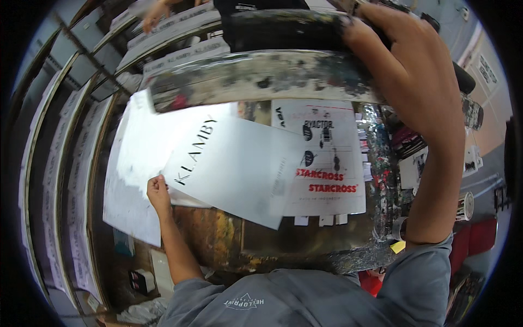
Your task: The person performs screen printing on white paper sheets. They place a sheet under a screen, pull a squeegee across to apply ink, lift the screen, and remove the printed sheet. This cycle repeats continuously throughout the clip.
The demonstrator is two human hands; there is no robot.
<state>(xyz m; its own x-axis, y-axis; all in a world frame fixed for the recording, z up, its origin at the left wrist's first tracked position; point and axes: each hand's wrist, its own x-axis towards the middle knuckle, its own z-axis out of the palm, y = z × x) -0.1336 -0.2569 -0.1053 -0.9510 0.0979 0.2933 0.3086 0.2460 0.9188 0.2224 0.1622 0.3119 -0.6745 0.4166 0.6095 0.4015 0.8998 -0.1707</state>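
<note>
Centre frame, our left hand (pixel 158 191) pinches a white printed sheet (pixel 234 169); upper right, our right hand (pixel 406 71) grips a raised, paint-smeared screen frame (pixel 261 76).

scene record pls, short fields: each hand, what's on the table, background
left hand: left hand grips the edge of a white printed sheet
right hand: right hand raised, gripping the ink-stained screen frame, which is lifted clear of the bed
table: ink-stained printing table with a taped sheet carrying black and red print
left side: racks of printed sheets
top: another person's hand
</note>
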